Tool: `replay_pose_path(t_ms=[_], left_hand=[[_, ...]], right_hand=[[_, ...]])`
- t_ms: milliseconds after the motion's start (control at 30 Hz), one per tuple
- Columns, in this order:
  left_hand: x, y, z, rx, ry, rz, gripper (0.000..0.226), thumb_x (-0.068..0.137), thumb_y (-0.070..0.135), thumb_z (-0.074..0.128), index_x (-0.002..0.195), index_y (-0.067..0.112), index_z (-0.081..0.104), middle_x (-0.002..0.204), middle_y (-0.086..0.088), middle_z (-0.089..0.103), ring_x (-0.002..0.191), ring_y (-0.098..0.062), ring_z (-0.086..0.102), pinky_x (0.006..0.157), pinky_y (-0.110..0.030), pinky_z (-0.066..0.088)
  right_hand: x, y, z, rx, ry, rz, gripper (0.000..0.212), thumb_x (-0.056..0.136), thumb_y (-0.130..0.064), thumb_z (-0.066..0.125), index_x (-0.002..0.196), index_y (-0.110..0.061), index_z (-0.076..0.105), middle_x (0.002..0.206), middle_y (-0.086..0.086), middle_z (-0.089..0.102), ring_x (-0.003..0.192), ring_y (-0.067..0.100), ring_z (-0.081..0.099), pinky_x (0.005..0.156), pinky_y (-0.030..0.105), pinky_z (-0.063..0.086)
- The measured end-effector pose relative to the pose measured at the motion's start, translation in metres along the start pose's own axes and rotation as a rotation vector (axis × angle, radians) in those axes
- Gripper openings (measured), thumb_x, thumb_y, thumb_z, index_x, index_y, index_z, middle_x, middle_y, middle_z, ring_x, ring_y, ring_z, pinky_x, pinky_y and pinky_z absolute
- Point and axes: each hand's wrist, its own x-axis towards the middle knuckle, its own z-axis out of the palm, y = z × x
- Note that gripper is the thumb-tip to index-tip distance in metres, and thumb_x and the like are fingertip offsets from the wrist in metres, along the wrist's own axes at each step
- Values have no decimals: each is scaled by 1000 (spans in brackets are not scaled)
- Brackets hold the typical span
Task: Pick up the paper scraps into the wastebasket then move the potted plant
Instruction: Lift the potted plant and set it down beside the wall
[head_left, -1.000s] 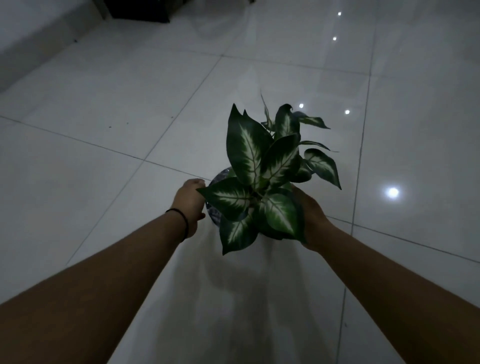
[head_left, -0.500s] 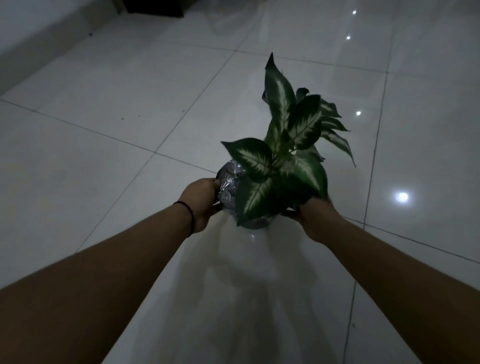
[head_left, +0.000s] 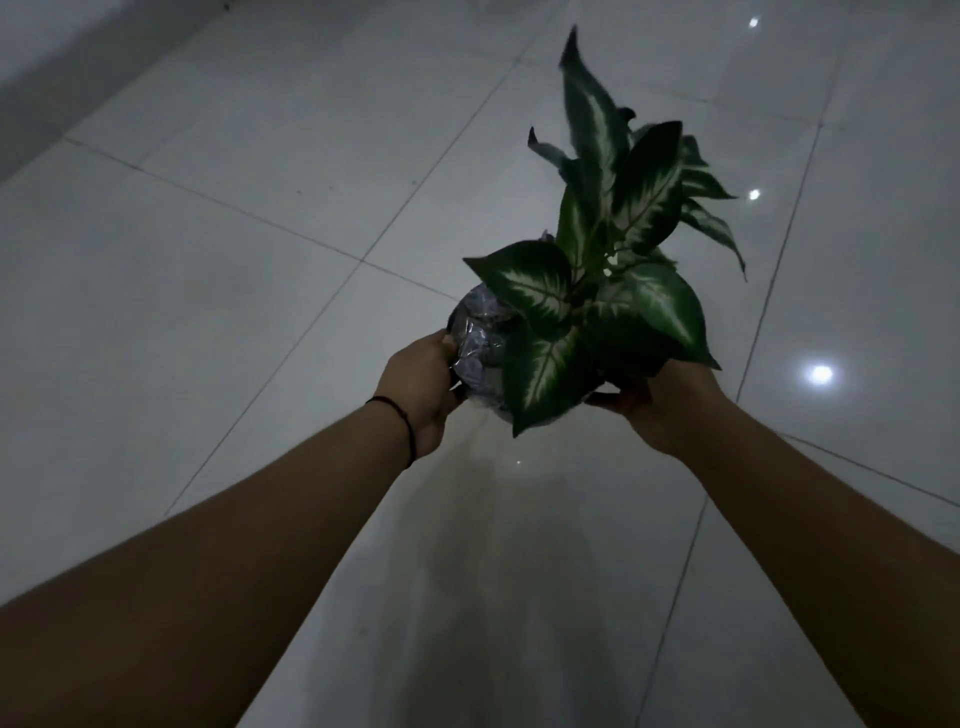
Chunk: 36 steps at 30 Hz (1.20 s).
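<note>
The potted plant (head_left: 608, 270) has dark green leaves with white centres and a pot wrapped in shiny crinkled foil (head_left: 475, 345). I hold it out in front of me above the floor, tilted away so the leaves lean up and to the right. My left hand (head_left: 423, 389), with a black band on the wrist, grips the left side of the pot. My right hand (head_left: 660, 402) grips its right side, partly hidden under the leaves. No paper scraps or wastebasket are in view.
Glossy pale floor tiles (head_left: 234, 291) with dark grout lines fill the view, dotted with reflected ceiling lights (head_left: 821, 374). A low wall or step (head_left: 67, 67) runs along the upper left. The room is dim.
Both hands have carried the plant farther out and tipped it away, so the leaves now point up and to the right and the foil pot shows more.
</note>
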Motion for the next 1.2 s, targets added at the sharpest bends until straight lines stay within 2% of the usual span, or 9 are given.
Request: replay_pose_path(t_ms=[100,200,367,500,667,867,967,1067,1200], left_hand=[[-44,10,-17,-48,44,-60,21,93,11,46,102,9,65,76,0,66,55,-6,64,53,-19,56],[-87,38,-29,-96,73,-111,30,94,12,44,118,4,61,95,-6,68,74,-15,63,58,-23,60],[-172,115,-42,-126,99,-127,34,93,12,47,124,3,58,104,-8,66,85,-19,63,80,-34,54],[-250,204,-47,-151,61,-102,29,93,19,47,116,10,63,94,0,68,83,-17,62,79,-36,53],[-345,322,-46,-204,-22,-46,30,90,27,51,113,18,67,99,3,69,93,-20,61,93,-43,49],[-434,458,-50,-178,-85,168,21,93,22,45,100,21,65,85,7,72,85,-14,63,76,-34,54],[-468,517,-56,-154,-85,267,26,95,27,44,106,22,67,93,8,72,86,-10,64,66,-26,54],[-496,565,-64,-158,-100,348,28,93,31,47,110,24,68,100,8,72,96,-13,63,78,-32,54],[-522,616,-74,-170,-127,434,24,89,31,52,104,26,70,97,8,71,93,-13,62,86,-37,54]], right_hand=[[-45,-21,19,14,-14,61,26,96,-23,41,111,-14,61,102,10,67,89,30,63,83,49,53],[-91,-50,44,-24,-28,102,20,94,-22,41,101,-18,60,97,9,62,86,26,56,89,49,49],[-176,-124,87,9,36,170,30,98,-27,39,115,-14,60,117,11,65,101,30,61,89,47,50],[-254,-200,121,31,11,139,33,100,-25,36,123,-14,57,121,8,64,107,30,61,93,49,50],[-349,-303,166,89,-28,61,28,95,-14,42,88,-24,66,116,17,62,108,30,56,95,55,47],[-440,-426,227,127,-92,-92,27,94,-6,38,96,-11,64,135,30,43,101,31,53,99,52,45],[-468,-477,257,31,-91,-181,27,94,-16,39,93,-25,64,125,13,61,105,28,57,88,45,44],[-489,-519,283,-90,-119,-275,26,93,-28,41,104,-28,64,112,-1,66,107,24,59,79,39,41],[-505,-562,313,-192,-142,-356,33,90,-32,41,113,-25,64,120,0,67,110,21,60,78,38,41]])
